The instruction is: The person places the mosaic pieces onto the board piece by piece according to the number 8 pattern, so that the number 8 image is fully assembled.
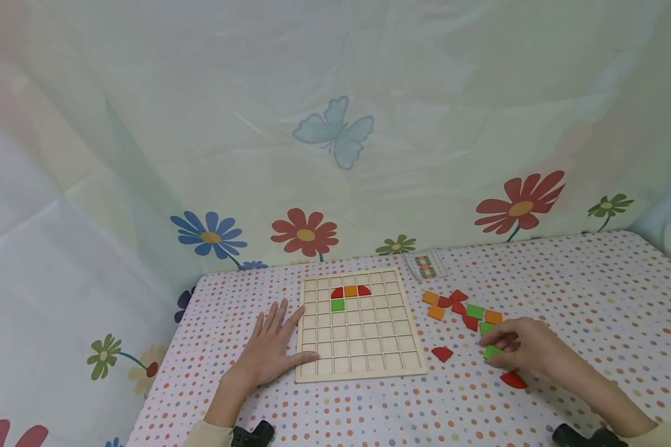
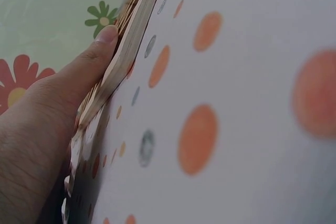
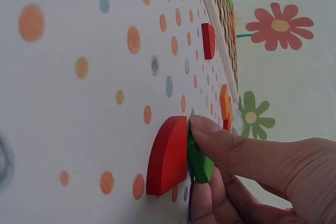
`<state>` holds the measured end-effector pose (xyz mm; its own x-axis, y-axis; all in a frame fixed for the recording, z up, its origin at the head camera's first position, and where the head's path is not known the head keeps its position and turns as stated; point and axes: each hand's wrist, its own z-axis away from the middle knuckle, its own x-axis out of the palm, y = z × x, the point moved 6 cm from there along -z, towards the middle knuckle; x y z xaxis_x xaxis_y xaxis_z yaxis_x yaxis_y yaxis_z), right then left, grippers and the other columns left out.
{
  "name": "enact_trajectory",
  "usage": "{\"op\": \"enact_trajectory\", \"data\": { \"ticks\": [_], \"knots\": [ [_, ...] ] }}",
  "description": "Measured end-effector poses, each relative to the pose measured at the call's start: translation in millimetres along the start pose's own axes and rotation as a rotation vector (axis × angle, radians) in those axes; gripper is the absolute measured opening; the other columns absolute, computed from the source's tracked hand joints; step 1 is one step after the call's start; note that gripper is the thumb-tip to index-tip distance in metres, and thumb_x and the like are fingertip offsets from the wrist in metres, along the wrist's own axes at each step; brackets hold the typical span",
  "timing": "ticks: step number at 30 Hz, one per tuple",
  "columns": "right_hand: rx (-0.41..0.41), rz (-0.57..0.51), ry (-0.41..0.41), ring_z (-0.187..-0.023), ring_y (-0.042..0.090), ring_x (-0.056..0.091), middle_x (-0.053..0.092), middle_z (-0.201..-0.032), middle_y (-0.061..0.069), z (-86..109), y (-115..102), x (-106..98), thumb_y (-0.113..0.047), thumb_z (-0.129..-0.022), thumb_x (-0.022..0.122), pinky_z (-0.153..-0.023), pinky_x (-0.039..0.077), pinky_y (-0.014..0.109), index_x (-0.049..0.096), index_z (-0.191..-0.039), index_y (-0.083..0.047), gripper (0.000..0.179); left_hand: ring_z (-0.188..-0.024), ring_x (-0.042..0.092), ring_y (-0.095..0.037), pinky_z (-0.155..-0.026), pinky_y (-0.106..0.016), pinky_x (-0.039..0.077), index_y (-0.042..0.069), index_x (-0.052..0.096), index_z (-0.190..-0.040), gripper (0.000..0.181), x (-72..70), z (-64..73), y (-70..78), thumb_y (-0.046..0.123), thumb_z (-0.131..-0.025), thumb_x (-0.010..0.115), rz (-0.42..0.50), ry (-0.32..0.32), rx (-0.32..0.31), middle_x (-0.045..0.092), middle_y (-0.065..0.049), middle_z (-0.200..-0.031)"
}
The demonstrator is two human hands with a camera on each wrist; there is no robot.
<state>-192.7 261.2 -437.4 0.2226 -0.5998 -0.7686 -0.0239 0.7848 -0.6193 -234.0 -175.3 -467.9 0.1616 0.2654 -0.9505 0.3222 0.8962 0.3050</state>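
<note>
A wooden grid board (image 1: 363, 346) lies on the table. In its upper rows sit a red quarter-circle block (image 1: 337, 293), an orange square block (image 1: 350, 291) and another red quarter-circle (image 1: 364, 290), with a green square block (image 1: 338, 305) below the first. My left hand (image 1: 268, 355) rests at the board's left side, fingers spread, thumb over its edge. To the right of the board, my right hand (image 1: 528, 349) pinches a green square block (image 3: 200, 162) between thumb and fingers. A red quarter-circle block (image 3: 169, 156) lies right beside that block in the right wrist view.
Several loose red, orange and green blocks lie right of the board, among them an orange square (image 1: 436, 312) and a lone red quarter-circle (image 1: 442, 354). A printed pattern card (image 1: 426, 265) lies behind them. The dotted tablecloth (image 1: 581, 298) meets a flowered curtain (image 1: 425, 174).
</note>
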Motion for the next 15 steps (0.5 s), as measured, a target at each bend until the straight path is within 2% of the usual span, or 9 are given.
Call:
{"op": "enact_trajectory", "data": {
  "ticks": [8, 15],
  "knots": [
    [0.013, 0.006, 0.044, -0.077, 0.017, 0.060, 0.066, -0.087, -0.001, 2.0, 4.8, -1.4, -0.003, -0.075, 0.092, -0.061, 0.051, 0.025, 0.079, -0.098, -0.001, 0.027, -0.161, 0.003, -0.037, -0.129, -0.059, 0.004, 0.023, 0.026, -0.168, 0.101, 0.2, 0.2, -1.4, 0.077, -0.090, 0.060, 0.004, 0.000, -0.005, 0.010, -0.015, -0.175],
    [-0.028, -0.001, 0.069, -0.070, 0.015, 0.061, 0.068, -0.087, 0.000, 7.8, 9.1, -1.3, -0.007, -0.072, 0.095, -0.058, 0.052, 0.024, 0.080, -0.099, 0.000, 0.031, -0.161, 0.001, -0.037, -0.129, -0.059, 0.002, 0.023, 0.026, -0.168, 0.101, -0.2, -0.3, -0.9, 0.076, -0.090, 0.060, 0.006, -0.001, 0.006, 0.009, -0.015, -0.175]
  ]
}}
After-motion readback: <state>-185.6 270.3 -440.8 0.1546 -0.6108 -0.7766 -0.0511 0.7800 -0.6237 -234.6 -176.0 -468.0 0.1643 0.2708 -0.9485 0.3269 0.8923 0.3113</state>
